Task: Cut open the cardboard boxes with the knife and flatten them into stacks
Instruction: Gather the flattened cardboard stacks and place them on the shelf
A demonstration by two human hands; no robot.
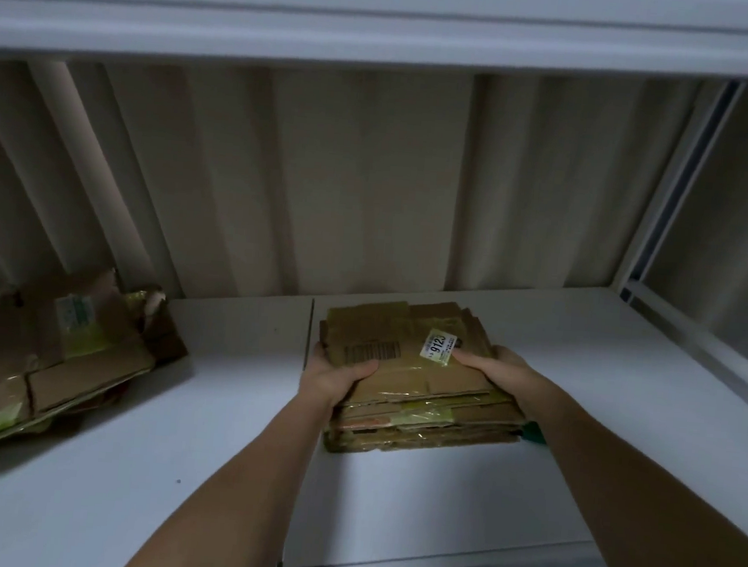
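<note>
A stack of flattened brown cardboard boxes (409, 384) lies on the white shelf board (435, 503), right of centre. Its top sheet carries a barcode and a white label reading 9123. My left hand (333, 374) grips the stack's left edge, thumb on top and fingers curled under the side. My right hand (497, 373) grips the right edge the same way, thumb pressing near the label. A second, looser pile of flattened cardboard (57, 361) with green tape lies at the far left. No knife is in view.
The white shelf has a board above (383, 29), close overhead, and a ribbed beige back wall (349, 183). A metal upright (674, 195) stands at the right. Something green (535, 432) peeks out under the stack's right corner. A seam runs down the shelf near the stack's left side.
</note>
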